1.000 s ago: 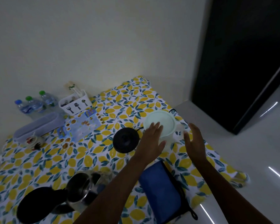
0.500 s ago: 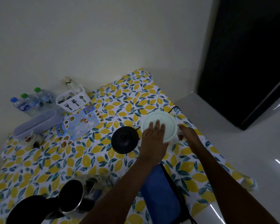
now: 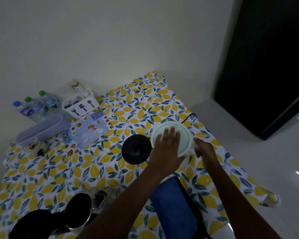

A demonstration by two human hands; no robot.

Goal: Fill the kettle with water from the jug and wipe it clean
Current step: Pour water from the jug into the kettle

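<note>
1. The left hand lies flat, fingers spread, on the jug lid.
2. The right hand is curled round the jug's handle at 3 o'clock.
3. The kettle stands open at 7 o'clock on the surface.
4. The cutlery holder shows fork, knife and spoon pictures; no writing can be read.

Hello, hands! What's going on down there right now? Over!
Left hand flat on jug lid; right hand gripping jug handle side. Kettle open, lid up, near table edge. Black kettle base sits between jug and kettle.
</note>
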